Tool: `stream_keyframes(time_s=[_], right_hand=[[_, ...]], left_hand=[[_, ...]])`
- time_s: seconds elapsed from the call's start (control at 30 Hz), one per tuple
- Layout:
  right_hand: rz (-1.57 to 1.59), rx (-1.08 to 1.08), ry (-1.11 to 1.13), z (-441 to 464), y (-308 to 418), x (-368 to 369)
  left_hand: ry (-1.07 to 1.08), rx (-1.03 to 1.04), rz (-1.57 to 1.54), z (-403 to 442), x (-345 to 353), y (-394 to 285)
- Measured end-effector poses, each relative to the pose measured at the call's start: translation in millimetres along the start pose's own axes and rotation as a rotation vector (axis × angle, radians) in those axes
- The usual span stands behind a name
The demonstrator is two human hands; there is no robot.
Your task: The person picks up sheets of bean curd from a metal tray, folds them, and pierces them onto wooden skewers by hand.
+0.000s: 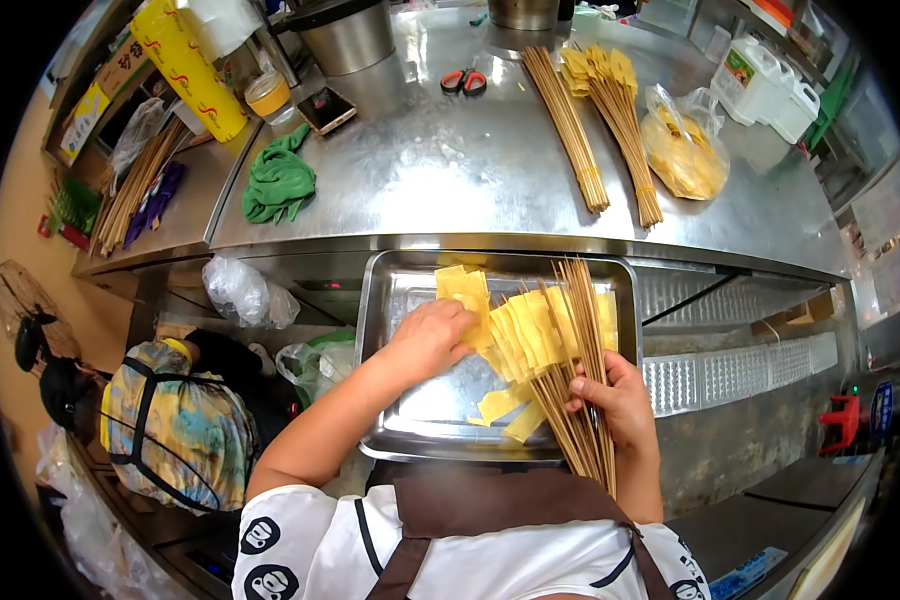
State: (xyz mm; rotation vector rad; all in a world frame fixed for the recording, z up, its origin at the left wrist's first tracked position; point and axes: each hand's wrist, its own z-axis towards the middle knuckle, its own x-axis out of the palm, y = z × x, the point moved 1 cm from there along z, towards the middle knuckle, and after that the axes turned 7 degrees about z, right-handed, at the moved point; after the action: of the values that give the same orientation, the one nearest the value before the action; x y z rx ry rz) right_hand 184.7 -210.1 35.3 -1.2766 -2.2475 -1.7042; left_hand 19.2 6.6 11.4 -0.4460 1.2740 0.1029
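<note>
1. Stainless-steel worktable runs across the kitchen, with a green cloth, red-handled scissors and a phone on it; low down at the left is a co-worker in a patterned shirt.
2. On its right half lie 2 skewer bundles, 1 of them topped with yellow pieces, near a clear plastic bag of more.
3. Below the table's front edge, a metal tray holds yellow sheets, tofu skin by the look of them: a small stack towards the far side, an overlapping row apparently threaded on sticks, and loose strips nearer the wearer.
4. Over the tray's right side, the right hand pinches bamboo skewers between thumb and fingers.
5. Curled fingertips of the left hand touch the stack; whether they pinch a sheet, I can't tell.
6. Those skewers should be light and stiff, liable to fan out if loosely held; I'd grip the bare shafts, below the sheets.
7. Each sheet looks thin, limp and easily torn, perhaps slippery; best lifted gently by 1 edge.
</note>
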Motion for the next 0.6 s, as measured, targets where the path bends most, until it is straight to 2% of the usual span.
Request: stream_keyframes(time_s=[0.07, 0.2, 0.27, 0.3, 0.37, 0.4, 0.47, 0.6], right_hand=[[-0.042, 0.002, -0.014, 0, 1, 1], [-0.017, 0.003, -0.012, -1, 1, 3], [-0.008, -0.005, -0.013, -1, 1, 3], [-0.029, -0.003, -0.025, -1, 1, 3], [-0.052, -0.004, -0.033, -1, 1, 4], [-0.046, 0.002, -0.028, -2, 2, 6], [-0.045, 0.001, -0.016, -2, 3, 9], [-0.028, -0.011, -0.007, -3, 2, 8]], left_hand=[[0.045, 0.128, -0.066, -5, -1, 2], [0.083, 0.020, -0.063, -4, -7, 6], [-0.038, -0.406, -0.391, -1, -12, 4], [-0.039, -0.402, -0.390, 4, -11, 4], [-0.305, -0.496, -1.218, 16, -9, 5], [-0.313, -0.493, -1.217, 21, -12, 1], [-0.213, -0.635, -1.445, 31, -18, -10], [-0.163, -0.552, -1.526, 49, -8, -22]])
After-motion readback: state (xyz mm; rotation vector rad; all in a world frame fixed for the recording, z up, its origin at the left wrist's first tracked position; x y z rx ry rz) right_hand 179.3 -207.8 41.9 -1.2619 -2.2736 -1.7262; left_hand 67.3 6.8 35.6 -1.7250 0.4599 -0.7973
